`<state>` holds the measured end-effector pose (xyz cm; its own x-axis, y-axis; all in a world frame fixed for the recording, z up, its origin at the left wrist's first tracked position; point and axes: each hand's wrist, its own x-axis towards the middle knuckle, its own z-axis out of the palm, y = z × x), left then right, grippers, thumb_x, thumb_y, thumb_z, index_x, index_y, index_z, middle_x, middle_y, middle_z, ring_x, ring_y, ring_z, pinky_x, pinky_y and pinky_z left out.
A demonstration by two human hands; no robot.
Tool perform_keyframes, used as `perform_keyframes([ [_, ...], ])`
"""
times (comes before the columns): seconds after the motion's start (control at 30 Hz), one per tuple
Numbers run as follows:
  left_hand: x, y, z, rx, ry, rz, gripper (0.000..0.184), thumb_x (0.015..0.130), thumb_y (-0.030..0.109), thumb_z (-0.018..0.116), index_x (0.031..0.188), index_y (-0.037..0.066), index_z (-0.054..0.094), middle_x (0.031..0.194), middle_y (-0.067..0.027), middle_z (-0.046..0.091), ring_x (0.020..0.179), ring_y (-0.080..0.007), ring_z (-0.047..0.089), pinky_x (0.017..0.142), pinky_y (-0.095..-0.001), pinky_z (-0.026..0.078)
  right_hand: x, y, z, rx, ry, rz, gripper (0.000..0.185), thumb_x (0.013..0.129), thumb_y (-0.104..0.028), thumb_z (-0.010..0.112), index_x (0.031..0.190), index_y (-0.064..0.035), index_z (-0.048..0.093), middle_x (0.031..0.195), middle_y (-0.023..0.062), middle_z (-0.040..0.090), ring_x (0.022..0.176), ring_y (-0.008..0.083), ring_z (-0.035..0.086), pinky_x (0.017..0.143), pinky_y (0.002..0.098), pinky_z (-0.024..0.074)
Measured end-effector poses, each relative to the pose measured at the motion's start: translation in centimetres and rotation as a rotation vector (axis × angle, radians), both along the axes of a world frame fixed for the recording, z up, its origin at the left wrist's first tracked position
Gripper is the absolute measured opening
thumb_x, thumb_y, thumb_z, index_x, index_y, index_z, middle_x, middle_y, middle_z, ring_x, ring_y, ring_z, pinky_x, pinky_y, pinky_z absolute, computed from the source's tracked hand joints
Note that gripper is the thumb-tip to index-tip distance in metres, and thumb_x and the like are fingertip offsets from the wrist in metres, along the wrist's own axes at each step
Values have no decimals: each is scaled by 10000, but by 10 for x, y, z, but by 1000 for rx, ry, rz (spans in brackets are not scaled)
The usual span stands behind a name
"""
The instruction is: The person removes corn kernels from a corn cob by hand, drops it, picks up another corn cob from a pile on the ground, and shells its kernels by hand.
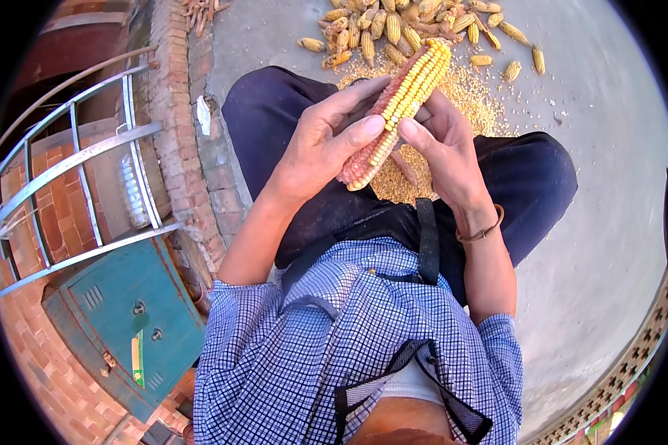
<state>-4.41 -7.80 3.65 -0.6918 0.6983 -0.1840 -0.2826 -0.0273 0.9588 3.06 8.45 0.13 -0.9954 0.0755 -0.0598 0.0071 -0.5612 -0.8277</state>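
Note:
A partly shelled corn cob (404, 104) is held tilted between both hands, its upper end toward the right. Yellow kernels cover its right side, while bare reddish cob shows along the left. My left hand (326, 141) grips it from the left with the thumb pressed on the kernels. From the right, my right hand (449, 148) holds it, thumb also against the kernels. Beneath the hands, loose kernels (471, 100) lie in a heap on the ground between the legs. A bare reddish cob (404, 167) rests on that heap.
A pile of corn cobs (393, 26) lies ahead on the concrete floor (608, 200), with single cobs scattered to its right. At the left are a brick edging (178, 133), a metal railing (74, 163) and a green metal box (130, 319).

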Motion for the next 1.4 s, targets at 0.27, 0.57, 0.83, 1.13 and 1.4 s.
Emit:
perform_keyframes([
  [0.27,3,1,4,-79,269,-30,566,957,188,631,1417,-63,419,1310,-111,558,1178,-149,546,1020,-304,431,1,3,-1,-11,30,88,532,943,-291,659,1336,8,462,1201,67,606,1050,113,562,842,265,454],
  [0.57,5,12,2,-42,283,49,527,985,181,582,1414,-76,412,1298,-132,570,1171,-167,552,1000,-297,432,1,1,5,-60,59,107,534,919,-140,684,1359,35,438,1252,111,590,1212,179,538,1054,344,422],
  [0.83,14,10,4,-124,417,29,464,1045,189,437,1419,-84,399,1301,-170,582,1210,-199,541,1049,-321,388,2,-1,0,-3,42,102,496,916,-176,701,1306,36,480,1199,116,616,1114,160,593,989,326,471],
  [1.13,15,2,-15,-140,433,63,457,1060,217,400,1405,-83,423,1262,-177,612,1181,-206,569,1040,-325,400,3,-4,-2,79,-31,94,481,902,-193,722,1263,39,506,1141,117,643,1066,157,614,961,318,487],
  [1.4,18,0,-25,-135,427,157,398,1055,156,393,1376,-70,464,1217,-161,635,1125,-191,599,1003,-312,432,2,-8,-4,90,-67,115,464,902,-181,720,1256,42,520,1136,114,649,1061,161,620,962,315,488],
])
